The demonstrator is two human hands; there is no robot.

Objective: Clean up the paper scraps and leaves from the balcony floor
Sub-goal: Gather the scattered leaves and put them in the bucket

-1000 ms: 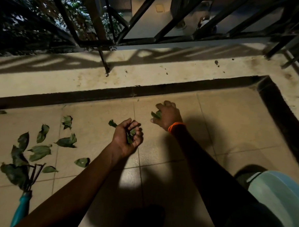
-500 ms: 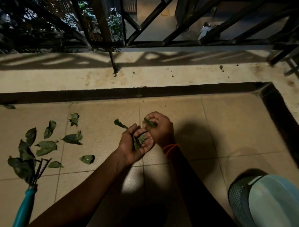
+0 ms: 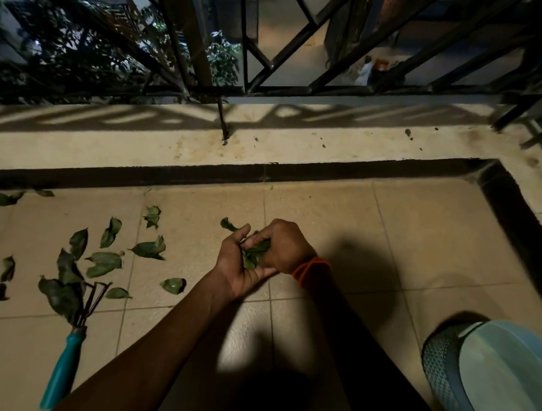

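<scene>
Both hands meet over the tiled balcony floor (image 3: 340, 233), near the middle of the view. The left hand (image 3: 237, 266) lies palm up, fingers cupped round a bunch of green leaves (image 3: 252, 253); one leaf tip (image 3: 228, 224) sticks out above its fingers. The right hand (image 3: 285, 248), with an orange wristband (image 3: 309, 269) at the wrist, is turned palm down against the left, its curled fingers pinching into the same bunch. The two hands are touching.

Loose leaves (image 3: 104, 263) remain scattered on the floor to the left of the hands, well apart from them; a further leaf (image 3: 173, 285) lies nearer the left forearm. Paper scraps cannot be made out.

A hand rake with a teal handle (image 3: 65, 367) lies on the floor at lower left, its dark tines among the leaves. A grey-blue shoe (image 3: 443, 365) shows at lower right. A concrete ledge (image 3: 297, 141) borders the floor, carrying a black metal railing (image 3: 299, 90).
</scene>
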